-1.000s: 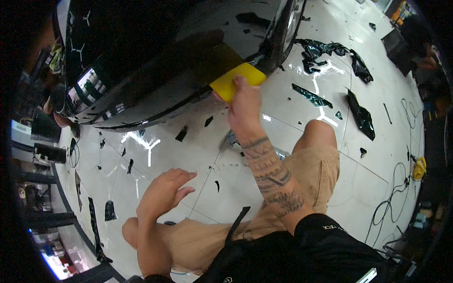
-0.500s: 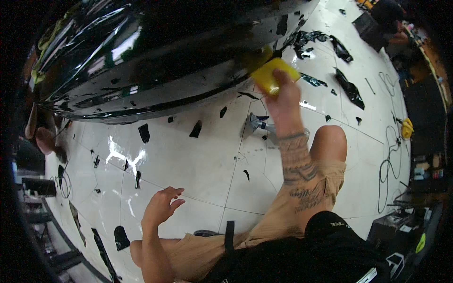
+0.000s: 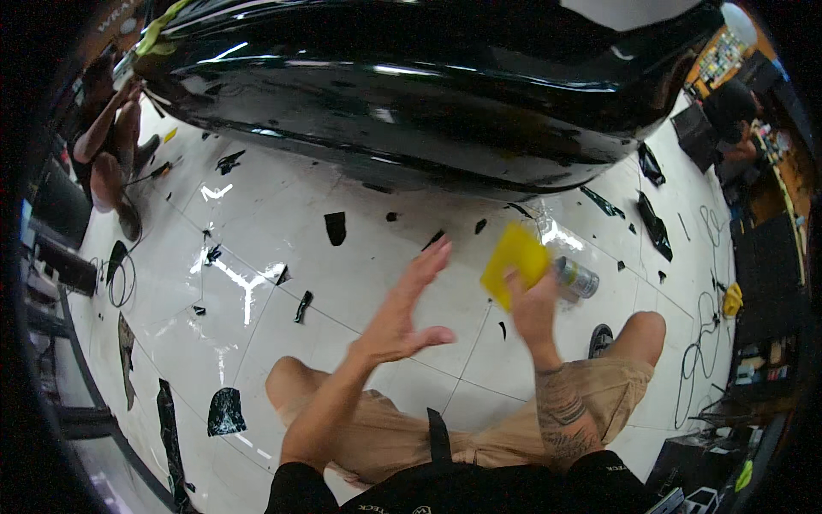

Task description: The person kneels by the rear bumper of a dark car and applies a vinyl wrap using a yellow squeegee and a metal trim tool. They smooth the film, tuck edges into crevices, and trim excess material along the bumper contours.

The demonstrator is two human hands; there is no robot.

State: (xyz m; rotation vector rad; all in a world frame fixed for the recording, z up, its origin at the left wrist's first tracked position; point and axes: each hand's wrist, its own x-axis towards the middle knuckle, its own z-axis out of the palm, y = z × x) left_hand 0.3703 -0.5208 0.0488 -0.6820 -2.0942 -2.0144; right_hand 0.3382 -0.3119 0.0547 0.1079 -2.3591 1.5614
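In my right hand (image 3: 533,313) is a flat yellow squeegee card (image 3: 515,264), held between thumb and fingers in front of me, clear of the car. My left hand (image 3: 402,313) is raised over the floor with its fingers stretched and the thumb apart, holding nothing. Beyond both hands spans the glossy black lower body (image 3: 411,111) of a car, its surface full of reflections. Just to the right of the card, a silvery bottle (image 3: 577,277) is on the white tiled floor, partly behind my right hand.
Black film scraps (image 3: 335,228) litter the tiles, with longer strips (image 3: 654,226) at the right. A person (image 3: 111,163) crouches at the car's left end; another (image 3: 732,116) is at the far right. A dark cable (image 3: 698,325) lies along the right side.
My right hand has drawn the yellow card back from the car's lower edge toward me. My left hand has risen forward and right, its fingers spreading. The view has shifted, showing more of the car.
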